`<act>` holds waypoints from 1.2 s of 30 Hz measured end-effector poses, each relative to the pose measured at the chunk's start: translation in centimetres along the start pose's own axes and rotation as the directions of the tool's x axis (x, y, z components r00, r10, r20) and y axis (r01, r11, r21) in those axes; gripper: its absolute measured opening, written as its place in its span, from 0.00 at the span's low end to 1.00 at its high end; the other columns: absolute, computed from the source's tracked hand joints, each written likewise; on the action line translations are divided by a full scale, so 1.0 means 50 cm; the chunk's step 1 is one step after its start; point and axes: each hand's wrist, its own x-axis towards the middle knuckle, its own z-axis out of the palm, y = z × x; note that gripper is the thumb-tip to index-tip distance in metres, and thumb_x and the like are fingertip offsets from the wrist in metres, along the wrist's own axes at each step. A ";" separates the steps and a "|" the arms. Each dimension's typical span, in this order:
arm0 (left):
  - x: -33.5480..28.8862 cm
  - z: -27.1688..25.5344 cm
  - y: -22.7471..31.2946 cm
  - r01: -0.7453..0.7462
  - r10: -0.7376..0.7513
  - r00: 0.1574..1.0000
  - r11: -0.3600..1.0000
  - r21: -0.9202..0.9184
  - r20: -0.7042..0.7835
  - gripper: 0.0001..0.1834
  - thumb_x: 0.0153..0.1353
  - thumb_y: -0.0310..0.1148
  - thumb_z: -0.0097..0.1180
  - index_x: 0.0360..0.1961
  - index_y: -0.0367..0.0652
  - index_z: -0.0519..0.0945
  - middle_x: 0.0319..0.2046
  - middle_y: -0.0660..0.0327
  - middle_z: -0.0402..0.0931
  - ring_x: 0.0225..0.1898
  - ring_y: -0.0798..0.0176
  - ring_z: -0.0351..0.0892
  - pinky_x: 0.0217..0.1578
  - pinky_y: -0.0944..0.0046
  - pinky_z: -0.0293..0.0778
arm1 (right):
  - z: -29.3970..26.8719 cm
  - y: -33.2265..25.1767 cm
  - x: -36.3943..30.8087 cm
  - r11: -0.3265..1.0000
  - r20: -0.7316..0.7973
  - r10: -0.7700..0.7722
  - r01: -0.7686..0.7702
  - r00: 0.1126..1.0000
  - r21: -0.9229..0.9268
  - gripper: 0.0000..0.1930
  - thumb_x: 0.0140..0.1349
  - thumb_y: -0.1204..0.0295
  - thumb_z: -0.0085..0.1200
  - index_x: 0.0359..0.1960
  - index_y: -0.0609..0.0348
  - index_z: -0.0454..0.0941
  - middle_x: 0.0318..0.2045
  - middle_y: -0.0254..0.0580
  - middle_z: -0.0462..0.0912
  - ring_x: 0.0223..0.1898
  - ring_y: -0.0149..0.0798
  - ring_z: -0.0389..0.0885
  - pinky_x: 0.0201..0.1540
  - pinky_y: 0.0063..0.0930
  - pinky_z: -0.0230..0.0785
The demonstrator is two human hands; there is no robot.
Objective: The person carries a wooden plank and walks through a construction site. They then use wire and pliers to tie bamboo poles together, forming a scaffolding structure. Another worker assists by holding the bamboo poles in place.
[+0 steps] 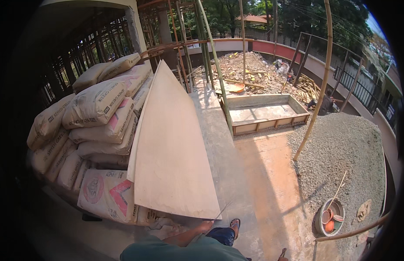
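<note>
My left hand [205, 226] is low in front of me, by the bottom edge of a large pale plywood sheet [173, 143]. Its fingers look closed, and a thin wire-like strand [223, 210] rises from beside it. The sheet leans against a stack of cement bags [95, 106], with a second sheet edge showing behind it. At the lower edge of the picture, a small part of what seems to be my right hand [282, 258] shows beside a short dark tip; its fingers are mostly cut off. My sandalled foot [235, 226] stands on the grey paving.
A wooden-sided concrete trough [271, 124] lies ahead, with a rubble heap [249, 69] beyond. On the right, a gravel pile [341, 143] borders a basin [320, 219] holding small tubs. Bamboo poles [317, 95] stand upright nearby. A person [327, 103] crouches behind the gravel.
</note>
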 end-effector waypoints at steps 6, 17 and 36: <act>0.234 -0.045 0.257 -0.100 0.103 0.984 0.995 0.028 -0.143 0.29 0.73 0.56 0.36 0.31 0.42 0.76 0.19 0.63 0.70 0.17 0.64 0.67 0.23 0.58 0.67 | -0.385 -0.208 0.428 0.557 0.117 0.300 -0.273 0.947 0.784 0.14 0.59 0.66 0.61 0.31 0.69 0.82 0.23 0.52 0.85 0.23 0.46 0.86 0.24 0.39 0.81; 0.382 -0.453 1.060 -0.771 0.542 0.635 0.488 -0.408 -0.551 0.22 0.76 0.53 0.39 0.28 0.50 0.64 0.16 0.71 0.54 0.15 0.74 0.52 0.15 0.70 0.52 | -0.720 -0.546 0.902 0.715 0.312 0.069 -0.265 0.948 0.647 0.11 0.56 0.71 0.63 0.29 0.70 0.82 0.22 0.51 0.85 0.23 0.45 0.87 0.24 0.37 0.81; 0.582 -1.057 1.689 -0.855 0.984 0.109 0.019 -0.518 -0.144 0.41 0.76 0.59 0.23 0.13 0.43 0.67 0.13 0.62 0.60 0.15 0.63 0.49 0.22 0.59 0.52 | -1.967 -1.430 1.595 0.237 -0.652 -0.356 0.740 0.669 0.630 0.13 0.64 0.71 0.60 0.48 0.61 0.78 0.35 0.35 0.85 0.38 0.28 0.81 0.43 0.26 0.73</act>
